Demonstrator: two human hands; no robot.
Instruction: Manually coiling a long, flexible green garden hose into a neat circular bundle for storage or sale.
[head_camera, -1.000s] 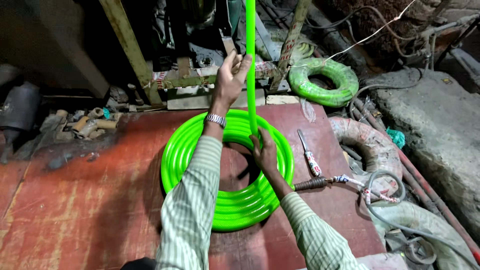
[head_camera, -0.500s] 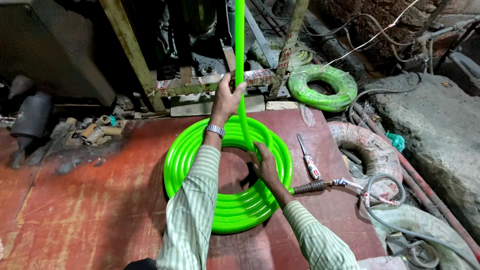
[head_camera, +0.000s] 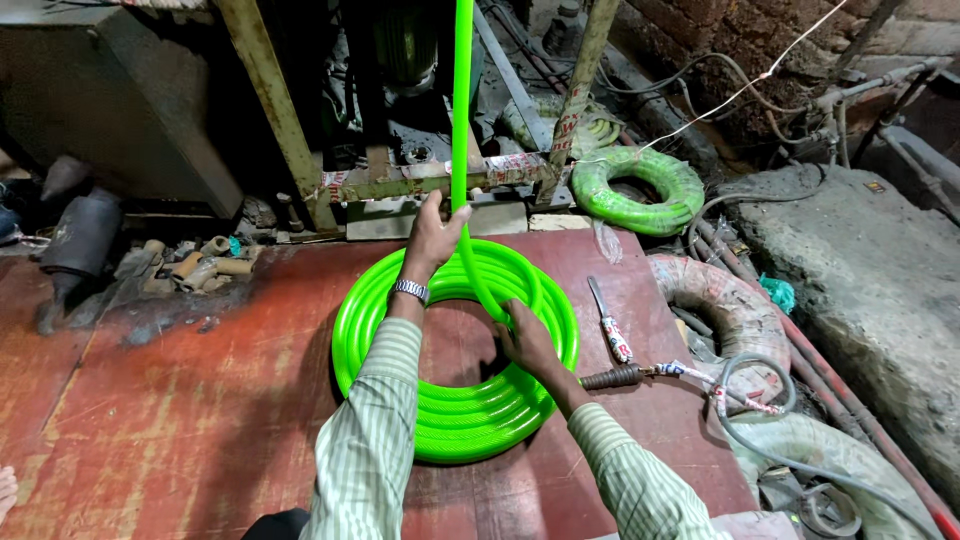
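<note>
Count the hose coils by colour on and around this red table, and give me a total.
Bright green coil, under both hands on the table: 1
Darker green coil, behind the table: 1
Pale wrapped coil, right of the table: 1
Total: 3

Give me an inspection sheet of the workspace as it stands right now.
Surface: red table, worn and stained.
Job's things: bright green hose coil lying flat; hose strand rising from it.
Clutter: knife, metal fittings.
Hands: left hand grips the strand; right hand presses the coil's inner edge.
Cables: grey hose at the table's right.
Surroundings: second green coil, metal frame, brick wall.
</note>
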